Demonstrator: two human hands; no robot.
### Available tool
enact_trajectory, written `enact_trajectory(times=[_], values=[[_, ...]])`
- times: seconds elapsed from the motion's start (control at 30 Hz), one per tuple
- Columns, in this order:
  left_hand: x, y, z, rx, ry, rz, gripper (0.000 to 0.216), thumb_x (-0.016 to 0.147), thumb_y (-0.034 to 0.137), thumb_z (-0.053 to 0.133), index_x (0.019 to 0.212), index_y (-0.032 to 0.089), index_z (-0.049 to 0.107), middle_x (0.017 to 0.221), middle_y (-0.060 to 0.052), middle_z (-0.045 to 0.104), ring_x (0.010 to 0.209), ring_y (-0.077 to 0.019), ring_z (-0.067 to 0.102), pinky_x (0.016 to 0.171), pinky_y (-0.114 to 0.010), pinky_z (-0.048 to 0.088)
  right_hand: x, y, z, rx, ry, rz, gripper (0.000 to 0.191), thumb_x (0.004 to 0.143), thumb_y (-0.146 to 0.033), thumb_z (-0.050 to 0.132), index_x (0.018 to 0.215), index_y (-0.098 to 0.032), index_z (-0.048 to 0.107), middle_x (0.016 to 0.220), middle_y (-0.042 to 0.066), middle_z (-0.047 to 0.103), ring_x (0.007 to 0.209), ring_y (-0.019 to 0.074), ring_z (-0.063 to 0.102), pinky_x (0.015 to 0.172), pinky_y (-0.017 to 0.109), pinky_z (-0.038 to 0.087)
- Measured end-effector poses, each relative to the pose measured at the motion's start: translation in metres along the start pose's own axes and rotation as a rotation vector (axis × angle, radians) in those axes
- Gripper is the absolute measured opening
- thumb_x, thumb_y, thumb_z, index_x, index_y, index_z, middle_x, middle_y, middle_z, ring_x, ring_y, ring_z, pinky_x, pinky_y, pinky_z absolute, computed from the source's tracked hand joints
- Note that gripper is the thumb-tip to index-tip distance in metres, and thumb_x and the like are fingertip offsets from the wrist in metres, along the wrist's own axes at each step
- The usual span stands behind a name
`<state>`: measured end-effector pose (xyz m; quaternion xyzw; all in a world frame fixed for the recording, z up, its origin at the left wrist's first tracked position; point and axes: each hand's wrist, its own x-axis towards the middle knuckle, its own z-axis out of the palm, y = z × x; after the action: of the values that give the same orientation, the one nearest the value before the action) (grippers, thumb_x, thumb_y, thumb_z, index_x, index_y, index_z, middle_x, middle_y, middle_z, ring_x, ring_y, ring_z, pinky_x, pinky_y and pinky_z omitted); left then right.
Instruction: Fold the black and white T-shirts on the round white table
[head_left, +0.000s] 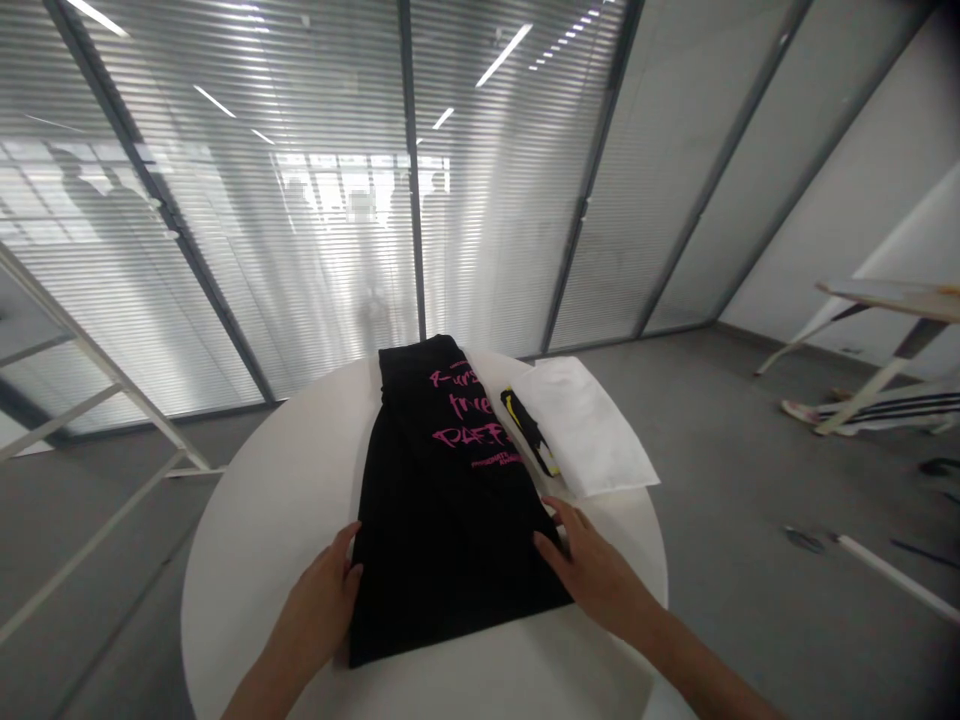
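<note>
A black shirt [439,530] with pink lettering lies folded lengthwise into a long panel on the round white table [262,540]. Beside its left edge is my left hand [319,600], thumb and forefinger apart and fingertips touching the cloth. My right hand [592,560] rests at the opposite edge, low on the panel, with the thumb on the fabric and the fingers spread along the side. Neither hand shows a clear grip. Right of the shirt lie a small black and yellow folded piece [529,432] and a flat white sheet-like item [592,425], whose material I cannot tell.
Glass partitions with blinds [322,250] stand behind the table. A white metal frame [112,390] is at the left. On the right are a wooden-topped table [892,298], a person's shoe [799,411], and a white rod [892,572] on the grey floor.
</note>
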<state>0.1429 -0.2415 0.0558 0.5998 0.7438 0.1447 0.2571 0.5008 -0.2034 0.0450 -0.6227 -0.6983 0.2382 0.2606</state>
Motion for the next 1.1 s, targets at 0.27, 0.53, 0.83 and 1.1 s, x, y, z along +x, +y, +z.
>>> enact_trajectory(times=[0.27,0.53,0.83,1.1], values=[[-0.021,0.01,0.002,-0.344,-0.077,-0.129,0.055,0.091,0.026,0.032,0.146,0.027,0.023,0.112,-0.01,0.059,0.045,-0.0101,0.057,0.039,-0.024,0.045,-0.013,-0.002,-0.009,0.413,-0.182,0.126,0.045,0.086,-0.036,0.05,0.13,-0.031,0.049,0.093,0.002,0.067,0.058,0.0159,0.061,0.045,0.027,0.046],[-0.026,-0.006,0.016,0.064,0.176,0.066,0.053,0.088,0.018,0.042,0.141,0.019,0.043,0.114,-0.012,0.056,0.093,-0.0218,0.062,0.09,-0.037,0.048,-0.023,0.023,0.001,0.042,0.204,-0.139,0.03,0.084,-0.025,0.049,0.109,-0.025,0.064,0.119,0.008,0.059,0.106,0.022,0.06,0.093,0.038,0.05],[-0.007,0.115,0.025,0.094,0.026,0.684,0.048,0.088,0.022,0.046,0.135,0.027,0.055,0.112,-0.007,0.058,0.105,-0.0213,0.053,0.1,-0.037,0.041,-0.034,-0.02,0.021,-0.411,0.393,-0.29,0.029,0.084,-0.031,0.057,0.11,-0.023,0.066,0.128,0.013,0.056,0.128,0.0349,0.04,0.105,0.056,0.029],[0.007,0.124,0.057,0.203,-0.081,0.791,0.061,0.077,0.012,0.053,0.135,0.033,0.052,0.108,-0.005,0.057,0.106,-0.0235,0.048,0.095,-0.04,0.037,-0.034,-0.02,0.021,-0.288,0.209,-0.57,0.031,0.092,-0.019,0.05,0.116,-0.03,0.067,0.104,0.004,0.071,0.114,0.0242,0.054,0.108,0.048,0.025]])
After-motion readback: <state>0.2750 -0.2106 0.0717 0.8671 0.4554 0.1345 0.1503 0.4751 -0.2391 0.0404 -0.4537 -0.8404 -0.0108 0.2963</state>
